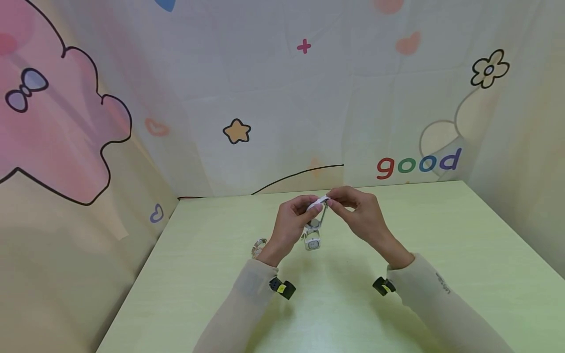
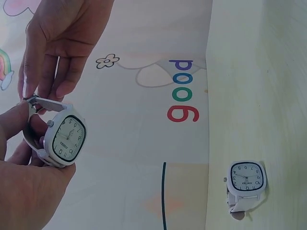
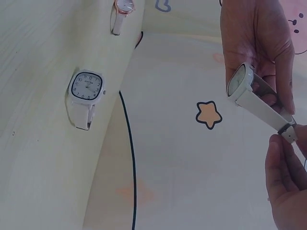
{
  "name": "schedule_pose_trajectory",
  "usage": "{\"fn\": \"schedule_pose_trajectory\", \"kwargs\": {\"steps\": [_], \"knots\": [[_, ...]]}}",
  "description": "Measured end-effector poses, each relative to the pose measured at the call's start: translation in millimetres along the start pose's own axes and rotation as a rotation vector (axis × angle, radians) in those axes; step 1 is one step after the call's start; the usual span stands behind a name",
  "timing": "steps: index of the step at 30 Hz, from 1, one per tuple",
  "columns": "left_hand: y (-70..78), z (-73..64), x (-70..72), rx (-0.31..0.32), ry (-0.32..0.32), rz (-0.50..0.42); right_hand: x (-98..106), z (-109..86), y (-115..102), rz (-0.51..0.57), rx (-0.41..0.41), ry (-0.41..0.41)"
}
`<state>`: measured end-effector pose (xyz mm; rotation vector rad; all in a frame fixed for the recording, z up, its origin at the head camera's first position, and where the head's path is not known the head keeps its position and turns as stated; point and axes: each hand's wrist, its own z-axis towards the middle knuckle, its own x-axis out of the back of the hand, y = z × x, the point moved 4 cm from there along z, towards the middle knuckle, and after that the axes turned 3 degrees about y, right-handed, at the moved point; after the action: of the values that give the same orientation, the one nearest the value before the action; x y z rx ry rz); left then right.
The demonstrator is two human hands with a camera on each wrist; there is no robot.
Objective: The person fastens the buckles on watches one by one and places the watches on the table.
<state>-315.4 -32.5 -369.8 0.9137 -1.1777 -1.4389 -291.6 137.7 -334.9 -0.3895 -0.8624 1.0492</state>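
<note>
A white wristwatch (image 2: 68,140) with a squarish numbered dial and black inner rim is held up above the table between both hands. My left hand (image 1: 293,220) grips its strap, with fingers inside the strap loop and the thumb outside. The right hand (image 1: 359,213) pinches the strap end by the buckle (image 3: 286,129), its fingertips close to the left ones. The strap forms a loop, with its end through the buckle. In the right wrist view the dial (image 3: 238,81) faces away to the left, partly edge-on.
A similar white square watch (image 1: 312,242) lies on the pale table (image 1: 353,304) below the hands. Left of it is a rose-gold watch with a light strap (image 3: 124,7), partly behind the left wrist in the head view. A printed cloth (image 1: 282,98) hangs behind the table.
</note>
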Motion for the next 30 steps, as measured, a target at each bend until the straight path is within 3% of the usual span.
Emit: {"fn": "schedule_pose_trajectory", "kwargs": {"steps": [13,22,30], "knots": [[2.7,0.1,-2.3,-0.011,0.004,0.011,1.1,-0.2,-2.6,-0.014,0.057,0.009],[3.4,-0.4,-2.9,0.002,0.024,-0.011,-1.7,-2.7,0.8,0.046,-0.013,0.023],[0.9,0.1,-2.9,0.007,0.042,-0.054,-3.5,-3.8,2.5,0.060,-0.003,0.060]]}}
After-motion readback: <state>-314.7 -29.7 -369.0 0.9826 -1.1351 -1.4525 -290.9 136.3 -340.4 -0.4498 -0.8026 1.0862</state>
